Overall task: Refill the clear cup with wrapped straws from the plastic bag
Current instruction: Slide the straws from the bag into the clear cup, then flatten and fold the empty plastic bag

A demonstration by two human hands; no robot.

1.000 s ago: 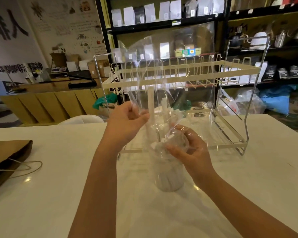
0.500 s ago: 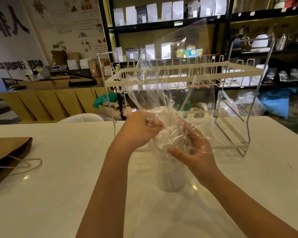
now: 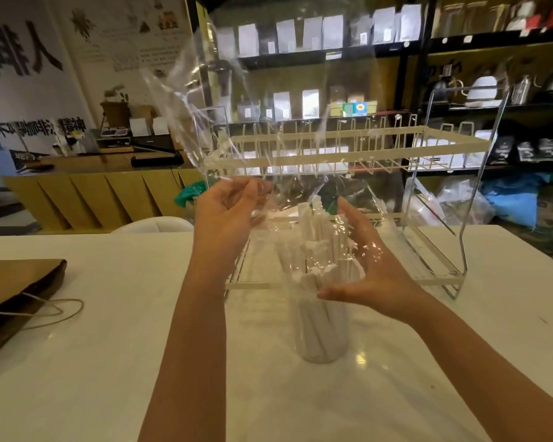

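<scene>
while the white paper-wrapped straws (image 3: 320,250) stand bunched upright in the clear plastic cup (image 3: 320,333) on the white table (image 3: 77,362), the crinkled transparent plastic bag (image 3: 237,122) hangs upside down over them, its mouth draped round the straw tops and its closed end high in the air. the left hand (image 3: 227,215) pinches a fold of the bag film between thumb and fingertips, just left of the straws. the right hand (image 3: 364,272) is open, fingers spread and curved, cupping the film-covered bundle from the right; whether it presses the straws cannot be told. judging by this, the step is drawing the bag off. to do it well, lift the film straight up and slowly, keep the right hand steadying the bundle near the cup rim, and watch that no straw tip catches in a crease and tips the light cup. a cream wire dish rack (image 3: 428,148) stands just behind.
</scene>
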